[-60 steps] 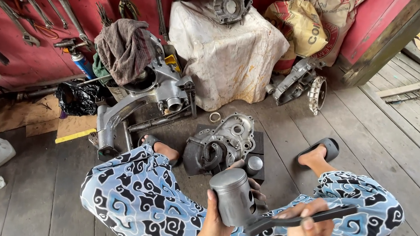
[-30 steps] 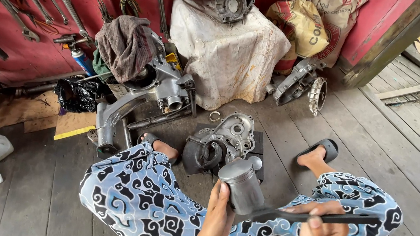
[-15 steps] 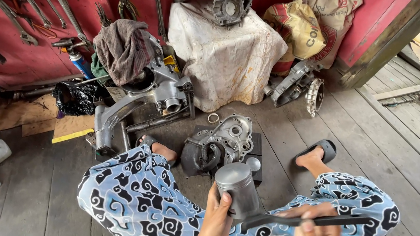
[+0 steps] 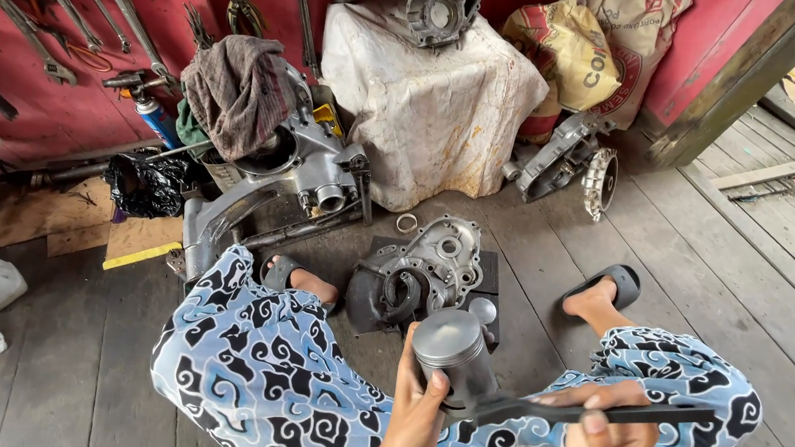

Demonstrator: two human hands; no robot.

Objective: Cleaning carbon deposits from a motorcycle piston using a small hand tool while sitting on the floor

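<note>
The left hand (image 4: 421,410) is closed around a grey metal cylindrical piston (image 4: 456,353), holding it upright so its side is exposed. The right hand (image 4: 609,437) grips a thin dark flat blade (image 4: 590,414), whose tip touches the piston's lower side. Beyond the hands lies a grey engine casing (image 4: 422,271).

Two hands are showing, the left hand (image 4: 416,414) and the right hand (image 4: 609,439). One grey piston (image 4: 455,353) and one flat dark blade (image 4: 590,414) are sitting between them. Two sandals are resting on the plank floor (image 4: 55,367): one (image 4: 282,272) left, one (image 4: 612,281) right. Three engine casings are lying there (image 4: 422,271) (image 4: 292,182) (image 4: 563,161). Several spanners (image 4: 102,11) are hanging along the wall's top edge.
</note>
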